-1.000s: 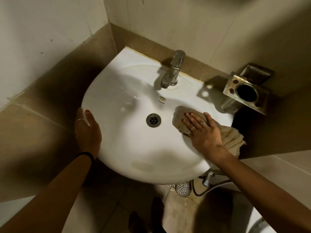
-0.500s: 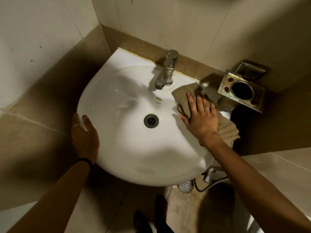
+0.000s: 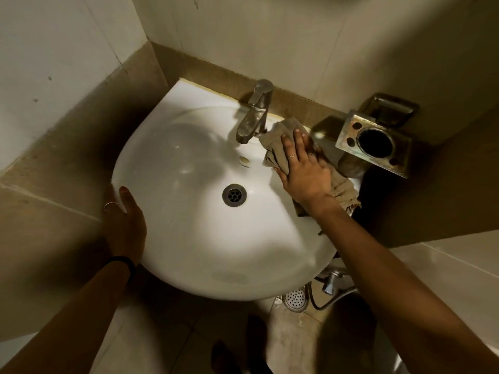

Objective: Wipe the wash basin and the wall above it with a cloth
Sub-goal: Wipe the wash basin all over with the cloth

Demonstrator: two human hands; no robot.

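A white wash basin (image 3: 189,238) is fixed in a tiled corner, with a metal tap (image 3: 255,112) at its back and a drain (image 3: 234,195) in the bowl. My right hand (image 3: 305,171) lies flat, pressing a beige cloth (image 3: 276,147) onto the basin's back right rim, just right of the tap. The cloth trails under my palm to the basin's right edge. My left hand (image 3: 125,225) grips the basin's left rim, thumb on top. The pale tiled wall (image 3: 270,44) rises behind the tap.
A metal toothbrush and cup holder (image 3: 376,143) juts from the wall right of the basin, close to my right hand. Below the basin are a floor drain (image 3: 295,298), a valve with hose (image 3: 330,286) and my feet (image 3: 237,354).
My right hand has slid the cloth from the bowl's right side up to the back rim beside the tap. My left hand has stayed on the left rim.
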